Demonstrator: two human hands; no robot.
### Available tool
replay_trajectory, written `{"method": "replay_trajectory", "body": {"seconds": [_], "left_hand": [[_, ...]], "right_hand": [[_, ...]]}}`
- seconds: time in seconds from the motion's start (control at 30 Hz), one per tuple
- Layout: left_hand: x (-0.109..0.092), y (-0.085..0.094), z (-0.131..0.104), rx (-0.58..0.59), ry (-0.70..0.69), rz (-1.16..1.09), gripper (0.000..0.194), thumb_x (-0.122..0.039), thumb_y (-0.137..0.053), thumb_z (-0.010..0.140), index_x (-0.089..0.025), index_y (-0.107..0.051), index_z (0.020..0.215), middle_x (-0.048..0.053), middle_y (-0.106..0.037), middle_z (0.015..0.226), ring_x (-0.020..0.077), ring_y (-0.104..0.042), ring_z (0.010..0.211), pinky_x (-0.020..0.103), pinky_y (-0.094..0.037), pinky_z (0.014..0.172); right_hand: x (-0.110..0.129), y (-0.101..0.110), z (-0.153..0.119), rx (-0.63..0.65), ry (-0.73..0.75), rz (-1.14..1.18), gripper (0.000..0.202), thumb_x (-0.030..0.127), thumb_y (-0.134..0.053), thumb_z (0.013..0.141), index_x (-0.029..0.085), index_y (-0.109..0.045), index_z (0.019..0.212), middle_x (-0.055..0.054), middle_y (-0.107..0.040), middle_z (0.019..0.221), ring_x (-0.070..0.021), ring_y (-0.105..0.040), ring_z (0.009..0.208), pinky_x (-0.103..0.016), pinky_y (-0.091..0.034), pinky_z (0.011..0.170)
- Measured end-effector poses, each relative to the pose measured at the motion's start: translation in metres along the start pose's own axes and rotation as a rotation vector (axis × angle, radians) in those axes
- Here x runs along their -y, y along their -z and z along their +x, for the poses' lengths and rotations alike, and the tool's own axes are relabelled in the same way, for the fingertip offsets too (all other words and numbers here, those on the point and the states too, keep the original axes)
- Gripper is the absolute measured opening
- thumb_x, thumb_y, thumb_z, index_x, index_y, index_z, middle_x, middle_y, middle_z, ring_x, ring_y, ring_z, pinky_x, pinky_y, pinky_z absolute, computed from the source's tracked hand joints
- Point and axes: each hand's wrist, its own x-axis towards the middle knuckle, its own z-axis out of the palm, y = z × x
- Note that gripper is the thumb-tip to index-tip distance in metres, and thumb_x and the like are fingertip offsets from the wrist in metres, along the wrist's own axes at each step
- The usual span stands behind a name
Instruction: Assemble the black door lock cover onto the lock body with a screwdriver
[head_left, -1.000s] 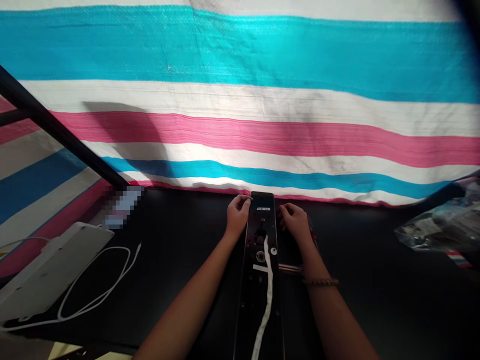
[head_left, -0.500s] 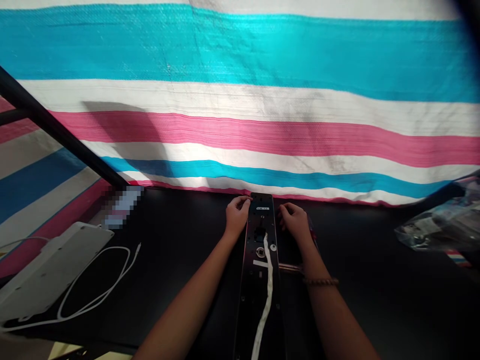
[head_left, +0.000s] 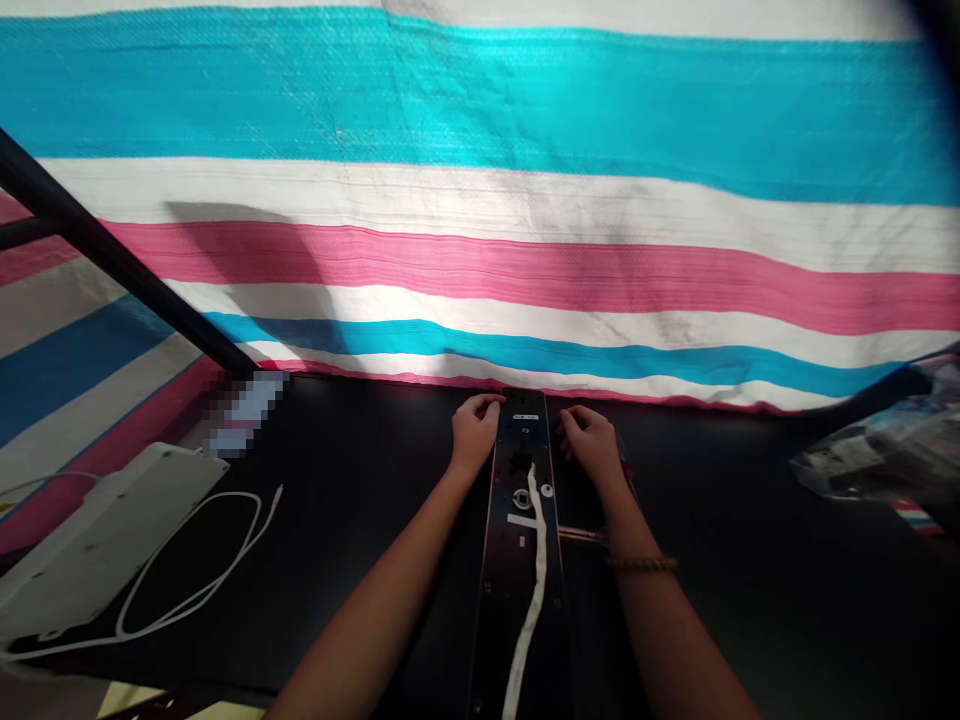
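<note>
Barely anything moved: the long black panel point(head_left: 520, 520) crept slightly toward twelve o'clock on the black table point(head_left: 750, 600). Left hand point(head_left: 474, 430) and right hand point(head_left: 591, 440) still curled around its far end, pinching both edges, white sleeved cable point(head_left: 531, 590) lying along it.

Makeshift assembly workbench: black tabletop point(head_left: 750, 600), striped tarp backdrop point(head_left: 480, 250), power strip point(head_left: 97, 540), bagged parts point(head_left: 877, 455).
</note>
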Motion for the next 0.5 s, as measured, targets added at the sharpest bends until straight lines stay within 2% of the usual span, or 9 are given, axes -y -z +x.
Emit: {"method": "replay_trajectory", "body": {"seconds": [0.33, 0.5], "left_hand": [[0.0002, -0.0013, 0.0003, 0.003, -0.002, 0.014, 0.020, -0.020, -0.058, 0.084, -0.017, -0.078, 0.083, 0.005, -0.078, 0.085, 0.0208, -0.071, 0.083, 0.030, -0.053, 0.079], [-0.0003, -0.0012, -0.0002, 0.005, 0.009, 0.019, 0.020, -0.019, -0.058, 0.084, -0.017, -0.078, 0.084, 0.007, -0.079, 0.089, 0.0214, -0.072, 0.088, 0.031, -0.054, 0.083]], "right_hand": [[0.0008, 0.0004, -0.0002, 0.005, -0.002, -0.006, 0.032, 0.049, -0.056, 0.086, 0.020, -0.065, 0.074, 0.001, -0.064, 0.055, -0.0129, -0.057, 0.035, -0.021, -0.040, 0.035], [0.0016, 0.0005, -0.0010, 0.002, -0.005, -0.008, 0.032, 0.048, -0.057, 0.086, 0.020, -0.063, 0.073, 0.002, -0.062, 0.053, -0.0126, -0.056, 0.034, -0.021, -0.039, 0.035]]}}
